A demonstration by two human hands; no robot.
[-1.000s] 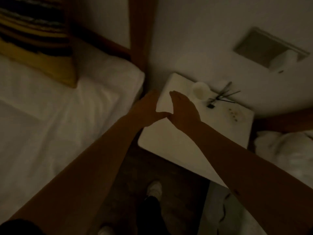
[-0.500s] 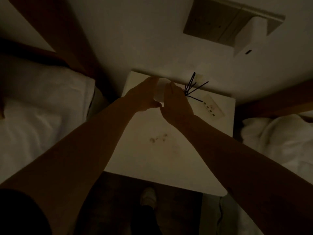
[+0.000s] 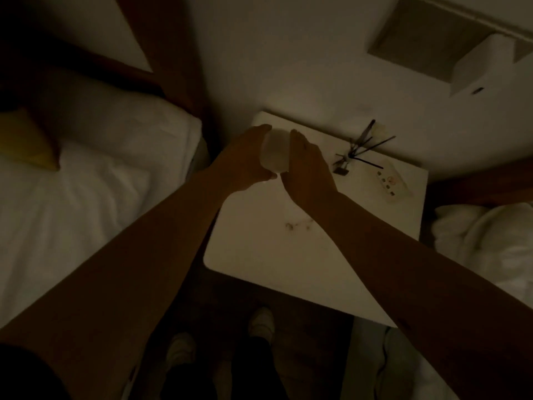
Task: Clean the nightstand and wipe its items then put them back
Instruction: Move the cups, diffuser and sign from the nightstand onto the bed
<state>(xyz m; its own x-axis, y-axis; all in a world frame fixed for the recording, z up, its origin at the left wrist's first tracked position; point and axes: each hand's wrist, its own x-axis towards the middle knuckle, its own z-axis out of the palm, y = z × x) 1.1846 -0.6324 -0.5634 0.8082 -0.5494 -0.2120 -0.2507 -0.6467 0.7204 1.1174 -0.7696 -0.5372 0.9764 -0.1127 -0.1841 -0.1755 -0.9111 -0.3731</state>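
The room is dim. A white nightstand (image 3: pixel 259 249) stands between two beds. Over its far left part, my left hand (image 3: pixel 245 163) and my right hand (image 3: pixel 308 168) hold a pale round object (image 3: pixel 275 153) between them, one palm on each side, fingers curved round it. A dark reed diffuser (image 3: pixel 360 148) with thin black sticks stands at the back of the top. Beside it on the right lies a white power strip (image 3: pixel 389 180). A few small dark stains (image 3: pixel 297 225) mark the middle of the top.
A bed with a white sheet (image 3: pixel 86 197) and a yellow pillow (image 3: pixel 26 140) lies on the left. Crumpled white bedding (image 3: pixel 484 238) is on the right. A wall panel (image 3: pixel 427 47) hangs above. My feet (image 3: pixel 259 324) stand in front of the nightstand.
My hands have closed in on the pale round object at the back left of the nightstand and now hold it from both sides. The view has shifted slightly.
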